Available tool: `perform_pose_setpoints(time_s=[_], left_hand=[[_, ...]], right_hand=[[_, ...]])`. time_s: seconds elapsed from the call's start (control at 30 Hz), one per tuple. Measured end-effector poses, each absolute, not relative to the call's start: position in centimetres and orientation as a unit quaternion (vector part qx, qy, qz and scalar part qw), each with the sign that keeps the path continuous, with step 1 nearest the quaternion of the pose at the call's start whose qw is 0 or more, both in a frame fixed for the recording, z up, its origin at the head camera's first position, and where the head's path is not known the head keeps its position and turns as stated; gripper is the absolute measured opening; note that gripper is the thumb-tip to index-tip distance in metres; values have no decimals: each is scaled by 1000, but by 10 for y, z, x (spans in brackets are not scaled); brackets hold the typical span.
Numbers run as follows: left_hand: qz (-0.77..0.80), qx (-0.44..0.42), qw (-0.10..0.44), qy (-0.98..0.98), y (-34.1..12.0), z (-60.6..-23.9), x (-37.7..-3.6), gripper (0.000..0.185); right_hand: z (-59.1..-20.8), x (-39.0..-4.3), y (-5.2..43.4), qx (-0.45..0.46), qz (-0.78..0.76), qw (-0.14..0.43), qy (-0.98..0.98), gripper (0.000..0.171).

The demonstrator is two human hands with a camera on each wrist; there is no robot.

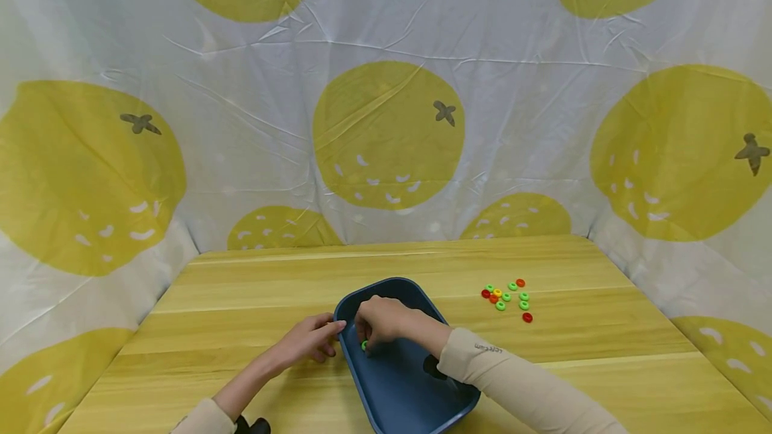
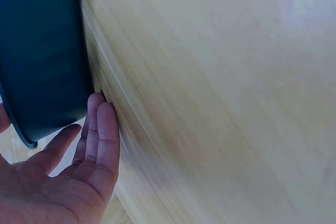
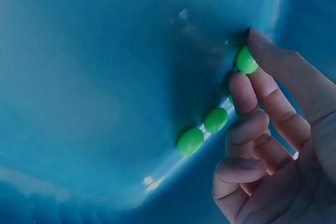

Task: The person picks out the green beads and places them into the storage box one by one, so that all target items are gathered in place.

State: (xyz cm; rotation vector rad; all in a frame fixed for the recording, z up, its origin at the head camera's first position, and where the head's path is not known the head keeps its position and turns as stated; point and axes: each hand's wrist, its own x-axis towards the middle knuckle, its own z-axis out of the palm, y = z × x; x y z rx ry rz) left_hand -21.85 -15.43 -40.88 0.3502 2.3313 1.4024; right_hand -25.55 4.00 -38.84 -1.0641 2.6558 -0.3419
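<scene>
— Two hands at the blue tray (image 1: 416, 387), lower centre?
— Yes. The right hand (image 1: 380, 327) pinches a green bead (image 3: 246, 61) inside; the left hand (image 1: 310, 339), fingers straight, presses the tray's outer wall.

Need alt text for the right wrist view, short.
A right hand reaches inside a blue tray, with one green bead at its fingertips against the tray wall. Two more green beads lie side by side on the tray floor just beside the curled fingers.
</scene>
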Motion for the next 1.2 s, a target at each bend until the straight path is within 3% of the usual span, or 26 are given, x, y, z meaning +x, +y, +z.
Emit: perform_pose_setpoints(time_s=[0.5, 0.77, 0.97, 1.2], left_hand=[[499, 113, 197, 836, -152, -408, -219, 44], [500, 110, 198, 836, -151, -407, -219, 42], [505, 111, 198, 833, -152, -408, -220, 42], [501, 115, 194, 835, -151, -409, -220, 43]], right_hand=[[-372, -265, 53, -374, -170, 119, 904, 19], [-333, -285, 88, -379, -266, 59, 884, 19], [-314, -300, 125, -323, -317, -2, 892, 18], [-332, -312, 175, -243, -348, -19, 905, 18]])
